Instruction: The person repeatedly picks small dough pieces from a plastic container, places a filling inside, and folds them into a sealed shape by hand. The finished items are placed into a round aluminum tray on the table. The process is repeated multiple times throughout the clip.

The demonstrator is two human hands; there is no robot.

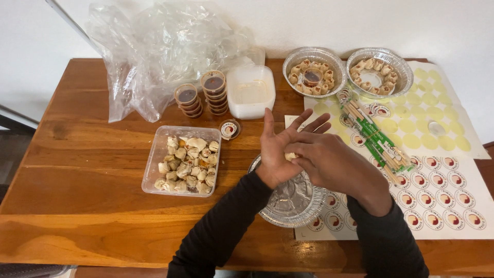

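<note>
Two hands meet over the middle of the wooden table (77, 154). Far out to the left of the fingers, against the wall, lies a crumpled clear plastic bag (154, 46), and beside it stand two stacks of small sauce cups (202, 98) with dark sauce inside. Nearer, left of the left hand's fingertips, a clear plastic tray (152, 164) holds a heap of dumplings (188, 164); a lone lidded sauce cup (229, 129) sits just past the tray's far corner, with a white plastic tub (250, 91) beyond it.

The left hand (278, 149) is palm up, fingers spread loose and open, with a single dumpling (290, 155) resting on the palm. The right hand (334, 164) reaches across from the right, its fingers curled and pinching that dumpling where it lies. Directly beneath both hands sits an empty foil pan (293, 201).

Beyond the fingertips, two round foil pans hold rings of dumplings: the first filled pan (315, 71) with a sauce cup at its centre, the second filled pan (380, 73) to its right. Right of the right hand's knuckles lie wrapped chopsticks (375, 139) across sticker sheets (442, 190).
</note>
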